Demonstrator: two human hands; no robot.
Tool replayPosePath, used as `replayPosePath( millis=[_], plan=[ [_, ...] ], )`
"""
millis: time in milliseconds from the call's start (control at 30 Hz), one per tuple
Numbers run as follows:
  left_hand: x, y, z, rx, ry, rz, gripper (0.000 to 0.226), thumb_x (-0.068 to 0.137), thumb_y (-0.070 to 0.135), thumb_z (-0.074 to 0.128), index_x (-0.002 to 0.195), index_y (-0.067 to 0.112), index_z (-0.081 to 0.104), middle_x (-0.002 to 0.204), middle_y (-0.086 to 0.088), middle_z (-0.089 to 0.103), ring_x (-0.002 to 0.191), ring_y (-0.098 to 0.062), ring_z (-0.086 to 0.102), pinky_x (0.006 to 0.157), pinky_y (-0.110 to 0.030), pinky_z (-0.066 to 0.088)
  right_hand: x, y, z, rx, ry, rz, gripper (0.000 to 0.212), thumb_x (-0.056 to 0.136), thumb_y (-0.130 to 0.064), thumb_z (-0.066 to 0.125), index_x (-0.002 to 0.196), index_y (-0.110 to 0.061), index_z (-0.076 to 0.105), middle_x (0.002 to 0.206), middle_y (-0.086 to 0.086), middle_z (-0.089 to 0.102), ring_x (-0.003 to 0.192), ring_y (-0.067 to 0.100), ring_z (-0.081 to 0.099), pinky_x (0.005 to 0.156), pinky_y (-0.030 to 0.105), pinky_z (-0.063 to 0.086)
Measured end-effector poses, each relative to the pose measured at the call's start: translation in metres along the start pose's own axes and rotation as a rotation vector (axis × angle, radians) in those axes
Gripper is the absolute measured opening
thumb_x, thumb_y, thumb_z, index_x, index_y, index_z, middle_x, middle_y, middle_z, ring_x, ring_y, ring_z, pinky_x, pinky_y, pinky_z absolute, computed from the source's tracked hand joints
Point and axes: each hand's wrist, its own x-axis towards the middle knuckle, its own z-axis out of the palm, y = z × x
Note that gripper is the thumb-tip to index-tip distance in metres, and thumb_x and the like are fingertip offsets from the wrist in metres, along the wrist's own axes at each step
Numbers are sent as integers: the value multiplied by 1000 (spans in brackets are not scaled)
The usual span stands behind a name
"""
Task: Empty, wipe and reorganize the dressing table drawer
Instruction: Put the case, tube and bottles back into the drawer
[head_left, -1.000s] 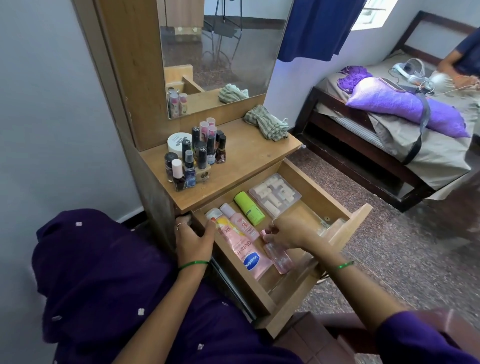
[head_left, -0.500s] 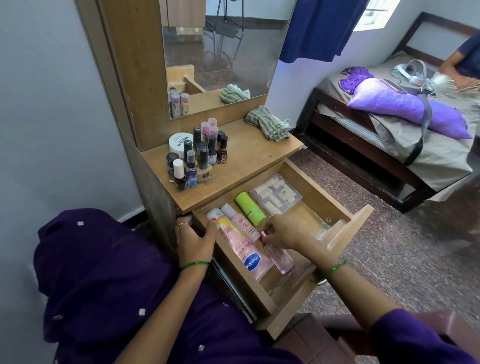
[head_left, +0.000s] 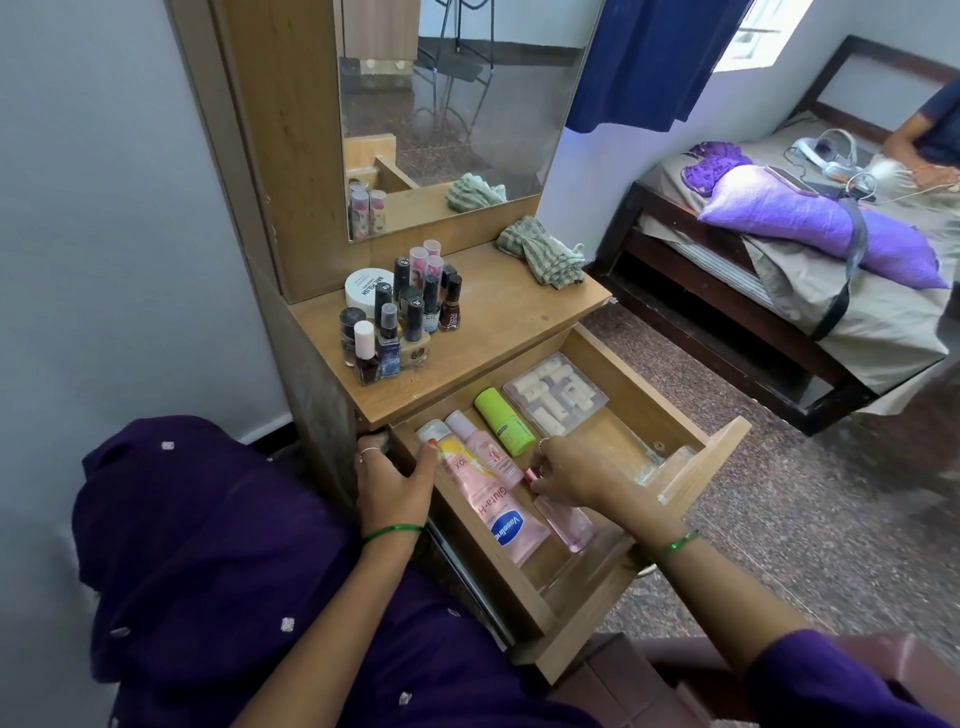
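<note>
The wooden drawer (head_left: 691, 467) of the dressing table stands pulled out. In it lie a pink Vaseline tube (head_left: 498, 514), a pink bottle (head_left: 485, 449), a white-capped yellow tube (head_left: 441, 441), a lime-green bottle (head_left: 504, 421), a clear plastic case of small items (head_left: 553, 394) and a clear pink bottle (head_left: 566, 519). My right hand (head_left: 566, 470) pinches the top end of the clear pink bottle, which lies on the drawer floor. My left hand (head_left: 389, 478) grips the drawer's left side wall near the cabinet.
A cluster of nail polish bottles (head_left: 400, 322) and a white jar (head_left: 366, 286) stand on the tabletop below the mirror (head_left: 457, 104). A striped cloth (head_left: 543, 254) lies at the tabletop's right. A bed (head_left: 779, 291) with a purple pillow and a seated person is at right.
My right hand has slid a little left along the clear pink bottle towards its cap. My left hand keeps its grip on the drawer side.
</note>
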Motion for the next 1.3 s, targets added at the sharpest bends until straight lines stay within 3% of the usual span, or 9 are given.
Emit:
replayPosePath(
  millis=[167,300,600,733,833,933,1067,1200,1300],
  plan=[
    [-1,1,-1,-14,-6,-13,56,80,32,70,125,12,45,126,-8,51,110,-25,57,90,-48,52,-4,-11,-13,75,-13,46,34,86,-29,64,117,-15,59,111,4,64,88,14,58,74,22,48],
    [0,2,-1,-26,-11,-33,53,78,35,71,121,17,45,121,-5,52,106,-23,58,88,-48,53,-14,-40,-57,104,281,-2,16,89,-19,56,91,-5,65,91,11,68,82,23,65,75,34,55],
    [-2,3,-3,-42,-27,-23,53,81,31,70,123,15,44,122,-5,51,106,-21,57,86,-44,54,-10,-143,-165,335,649,-445,14,85,-22,63,89,-9,66,87,1,62,80,14,56,74,26,48],
    [-3,4,-4,-34,-32,-10,52,82,29,69,125,13,45,121,-3,50,104,-17,55,81,-34,52,24,-195,-190,111,496,-464,39,86,-34,63,117,-10,60,113,5,63,95,15,55,76,25,41],
    [-2,2,-3,-22,-32,-3,52,80,32,70,123,16,45,121,-2,50,106,-16,55,85,-38,53,56,-223,-187,-302,210,-296,79,88,-48,57,148,-9,23,150,13,34,132,27,40,104,38,36],
    [-2,1,-2,-5,-28,-2,55,79,37,69,124,20,44,124,-1,49,110,-18,55,88,-47,53,84,-233,-177,-437,57,-149,88,82,-55,63,147,-9,26,152,8,31,138,32,30,110,49,33],
    [-2,-1,-1,20,-8,2,57,78,39,69,125,21,43,126,2,48,113,-18,53,89,-49,51,88,-233,-170,-463,9,-57,95,81,-58,61,149,-9,18,157,8,16,142,36,19,111,59,23],
    [-1,-2,0,25,-1,13,57,78,38,70,125,20,44,125,1,48,112,-18,54,88,-47,52,102,-240,-162,-357,-70,51,114,66,-71,66,150,-11,16,156,9,22,137,42,30,112,62,16],
    [0,-2,1,41,8,16,59,79,36,70,128,16,44,125,0,47,109,-16,52,87,-44,52,112,-244,-155,-344,-56,109,120,63,-69,70,151,-18,7,157,9,18,138,46,23,103,73,-3]
  ],
)
